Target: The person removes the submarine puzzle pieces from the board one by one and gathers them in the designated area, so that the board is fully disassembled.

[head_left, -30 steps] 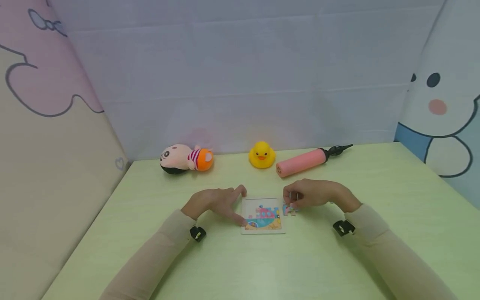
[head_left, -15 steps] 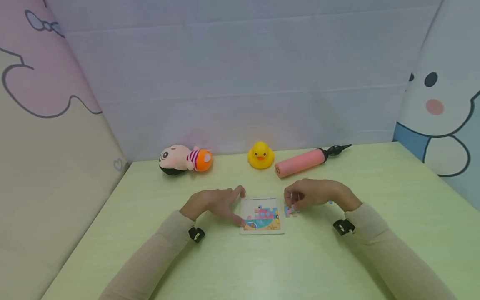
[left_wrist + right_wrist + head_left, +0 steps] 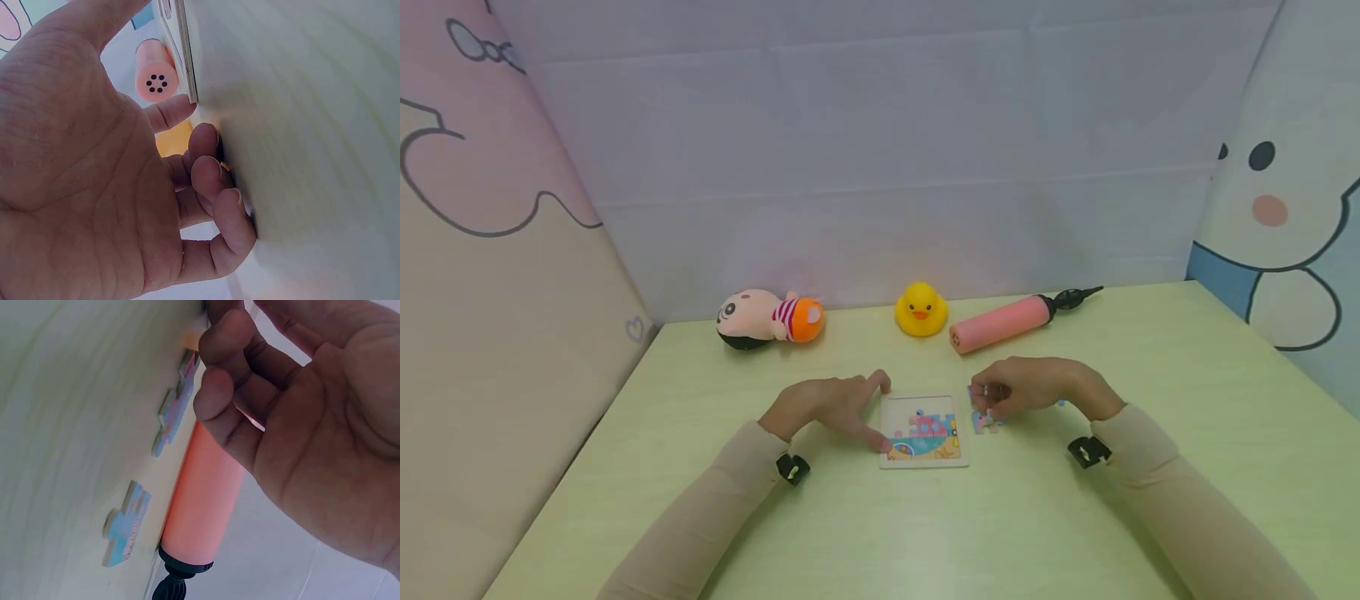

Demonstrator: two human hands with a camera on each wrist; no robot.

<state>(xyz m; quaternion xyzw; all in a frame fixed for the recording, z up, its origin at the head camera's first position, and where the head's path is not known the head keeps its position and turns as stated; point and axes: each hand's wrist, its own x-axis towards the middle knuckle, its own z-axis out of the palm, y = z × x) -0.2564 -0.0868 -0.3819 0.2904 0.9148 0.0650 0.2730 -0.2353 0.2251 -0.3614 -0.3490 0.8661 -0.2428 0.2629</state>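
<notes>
A small square jigsaw tray (image 3: 925,466) lies on the table, its lower part filled with a printed sea picture. My left hand (image 3: 842,406) holds its left side, thumb at the lower left and index finger at the upper corner. The other left fingers curl down to the table in the left wrist view. Just right of the tray, my right hand (image 3: 1018,386) has thumb and fingers drawn together at a jigsaw piece (image 3: 987,423). Its fingertips are partly hidden in the right wrist view, where jigsaw pieces (image 3: 177,406) lie close beside them.
Another loose jigsaw piece (image 3: 127,528) lies on the table near the right hand. Along the back stand a plush doll (image 3: 771,318), a yellow rubber duck (image 3: 921,311) and a pink hand pump (image 3: 1002,325). A pale cloth wall (image 3: 887,167) rises behind the table.
My right hand has shifted slightly right, away from the tray, and the jigsaw piece at its fingertips has moved right too. The left hand stays at the tray's left side.
</notes>
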